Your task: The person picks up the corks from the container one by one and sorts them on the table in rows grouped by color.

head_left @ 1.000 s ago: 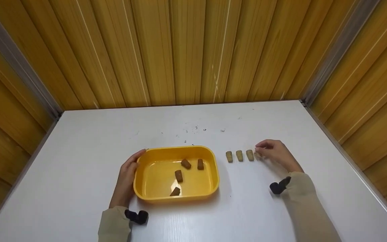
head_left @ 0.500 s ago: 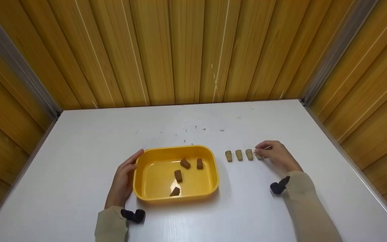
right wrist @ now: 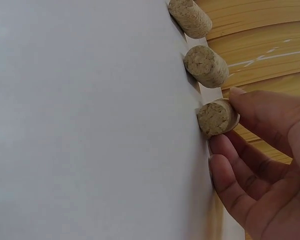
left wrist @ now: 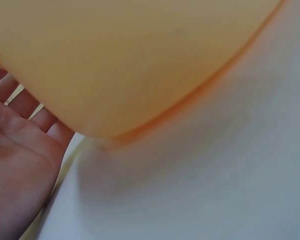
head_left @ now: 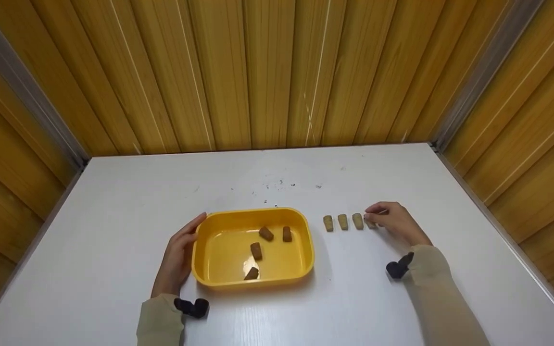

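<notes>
My right hand (head_left: 397,222) pinches a tapered cork stopper (right wrist: 215,119) between thumb and fingertips, at the right end of a row on the table. In the head view the hand partly covers this cork. Left of it lie three more pale corks, the nearest cork (head_left: 358,221), a middle cork (head_left: 343,222) and an end cork (head_left: 328,223). My left hand (head_left: 177,257) rests against the left side of a yellow rectangular tub (head_left: 253,284). The left wrist view shows its palm (left wrist: 20,145) and extended fingers, their tips hidden behind the tub's wall.
Inside the tub lie several brown-looking stoppers, among them one stopper (head_left: 256,251) near the middle. The white table (head_left: 128,202) bears dark specks behind the tub. Yellow wood-patterned panels (head_left: 267,72) close off the back and both sides.
My right hand has shifted very slightly, and more of the cork at its fingertips shows. The left hand has moved a little to the left along the tub's side. The tub stays put.
</notes>
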A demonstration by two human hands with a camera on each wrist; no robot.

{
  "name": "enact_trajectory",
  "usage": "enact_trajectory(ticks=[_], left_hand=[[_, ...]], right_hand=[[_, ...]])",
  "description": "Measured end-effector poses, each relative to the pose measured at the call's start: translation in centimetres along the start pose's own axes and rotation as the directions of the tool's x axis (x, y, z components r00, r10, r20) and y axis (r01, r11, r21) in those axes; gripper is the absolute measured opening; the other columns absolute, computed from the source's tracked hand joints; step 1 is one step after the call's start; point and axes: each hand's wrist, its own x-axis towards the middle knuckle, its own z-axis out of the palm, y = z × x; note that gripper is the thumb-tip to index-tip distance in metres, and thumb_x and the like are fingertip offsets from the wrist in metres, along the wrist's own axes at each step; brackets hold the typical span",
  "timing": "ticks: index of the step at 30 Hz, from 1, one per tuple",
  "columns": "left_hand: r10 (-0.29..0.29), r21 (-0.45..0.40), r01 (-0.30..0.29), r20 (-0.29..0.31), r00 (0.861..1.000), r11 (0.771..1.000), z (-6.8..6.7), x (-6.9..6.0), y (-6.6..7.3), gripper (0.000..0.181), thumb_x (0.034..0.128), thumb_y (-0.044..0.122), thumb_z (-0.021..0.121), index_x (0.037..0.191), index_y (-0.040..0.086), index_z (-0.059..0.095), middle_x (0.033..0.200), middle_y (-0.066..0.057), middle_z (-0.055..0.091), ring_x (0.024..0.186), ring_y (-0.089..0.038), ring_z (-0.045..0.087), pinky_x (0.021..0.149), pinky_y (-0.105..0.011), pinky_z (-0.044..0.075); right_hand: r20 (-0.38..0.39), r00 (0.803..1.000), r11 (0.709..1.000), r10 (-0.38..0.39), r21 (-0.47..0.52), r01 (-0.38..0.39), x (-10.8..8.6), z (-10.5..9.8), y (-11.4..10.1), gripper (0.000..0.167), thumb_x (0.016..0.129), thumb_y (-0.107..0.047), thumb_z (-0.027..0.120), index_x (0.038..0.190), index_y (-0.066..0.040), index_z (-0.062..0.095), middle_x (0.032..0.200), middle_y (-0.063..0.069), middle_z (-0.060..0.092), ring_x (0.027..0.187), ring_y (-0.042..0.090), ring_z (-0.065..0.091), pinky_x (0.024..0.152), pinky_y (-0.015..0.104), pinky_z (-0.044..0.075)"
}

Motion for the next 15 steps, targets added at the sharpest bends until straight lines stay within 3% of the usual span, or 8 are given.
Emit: enact_trajectory(ticks=[7, 15], left_hand=[[-0.020, -0.006, 0.020, -0.004, 1.000, 1.000, 0.02, 0.03, 0.05, 0.053, 0.0951, 0.001, 0.031, 0.147, 0.006, 0.036, 0.157, -0.006, 0.030, 0.134, -0.007, 0.044, 0.109, -0.024, 0.039], [-0.013, -0.035, 0.012, -0.008, 1.000, 0.999, 0.13, -0.02, 0.03, 0.052, 0.0953, 0.000, 0.030, 0.146, 0.005, 0.039, 0.158, -0.011, 0.027, 0.133, -0.011, 0.046, 0.110, -0.029, 0.039]], right_hand=[[0.010, 1.000, 1.000, -0.011, -0.003, 0.011, -0.08, -0.10, -0.06, 0.039, 0.089, -0.036, 0.064, 0.114, -0.007, 0.066, 0.107, 0.009, 0.067, 0.091, 0.018, 0.059, 0.073, 0.026, 0.047], [0.005, 1.000, 1.000, 0.002, -0.009, -0.002, -0.26, -0.28, -0.50, 0.043, 0.091, -0.036, 0.062, 0.122, -0.006, 0.062, 0.114, 0.012, 0.065, 0.093, 0.021, 0.060, 0.074, 0.025, 0.048]])
